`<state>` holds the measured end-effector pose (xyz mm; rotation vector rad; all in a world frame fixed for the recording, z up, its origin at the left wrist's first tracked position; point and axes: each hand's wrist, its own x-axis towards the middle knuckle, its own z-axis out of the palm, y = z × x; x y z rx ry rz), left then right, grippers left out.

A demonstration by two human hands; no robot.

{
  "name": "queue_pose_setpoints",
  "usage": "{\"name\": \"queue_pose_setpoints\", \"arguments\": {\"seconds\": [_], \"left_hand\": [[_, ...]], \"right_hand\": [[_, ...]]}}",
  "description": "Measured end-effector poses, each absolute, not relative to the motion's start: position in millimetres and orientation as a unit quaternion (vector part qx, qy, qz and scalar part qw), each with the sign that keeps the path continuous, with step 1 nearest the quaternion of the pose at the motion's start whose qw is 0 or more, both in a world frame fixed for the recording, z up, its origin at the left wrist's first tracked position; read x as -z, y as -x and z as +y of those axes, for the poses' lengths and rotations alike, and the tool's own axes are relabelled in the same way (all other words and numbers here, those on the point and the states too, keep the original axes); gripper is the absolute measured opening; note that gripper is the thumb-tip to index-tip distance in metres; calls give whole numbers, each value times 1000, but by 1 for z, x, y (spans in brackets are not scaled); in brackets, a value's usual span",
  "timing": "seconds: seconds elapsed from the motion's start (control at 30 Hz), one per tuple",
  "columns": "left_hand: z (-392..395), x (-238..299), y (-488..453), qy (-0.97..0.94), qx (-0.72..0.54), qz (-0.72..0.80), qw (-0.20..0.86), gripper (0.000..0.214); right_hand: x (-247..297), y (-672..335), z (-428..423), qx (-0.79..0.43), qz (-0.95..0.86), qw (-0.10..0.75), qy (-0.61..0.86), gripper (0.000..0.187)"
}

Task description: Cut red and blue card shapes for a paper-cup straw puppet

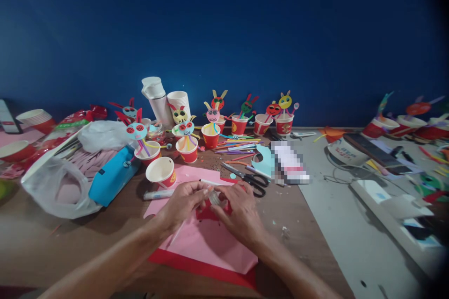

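My right hand (240, 208) is closed around a small clear roll (214, 197) that looks like sticky tape. Close beside it, the fingertips of my left hand (187, 201) are pinched together at the roll's left side; what they hold is too small to tell. Both hands are over pink paper (224, 250), which lies on a red sheet (196, 266). A thin white stick (176, 234) rests on the pink paper. Black-handled scissors (256, 180) lie just beyond my right hand. A paper cup (160, 173) stands beyond my left hand, with a whitish tube (157, 194) in front of it.
Cups with paper-faced figures (211, 131) line the back by the blue wall. Colored sticks (238, 145) lie in front of them. A plastic bag (59, 196) and blue packet (114, 177) are at left. A white flask (156, 98) stands behind; a phone (380, 153) is at right.
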<state>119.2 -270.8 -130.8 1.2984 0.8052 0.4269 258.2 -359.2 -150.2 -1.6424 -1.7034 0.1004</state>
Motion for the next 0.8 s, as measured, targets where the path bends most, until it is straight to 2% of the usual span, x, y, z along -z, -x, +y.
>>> {"name": "queue_pose_setpoints", "arguments": {"seconds": [0.3,0.5,0.8], "left_hand": [[-278,127,-119,-572,-167,341,727,17],[-276,125,-115,-553,-131,324,756,19],[-274,127,-113,-512,-121,319,788,17]], "right_hand": [[151,-265,-359,-84,-651,334,677,16],[151,-271,-359,-212,-624,413,629,21],[148,-266,-361,-165,-630,417,634,18]]}}
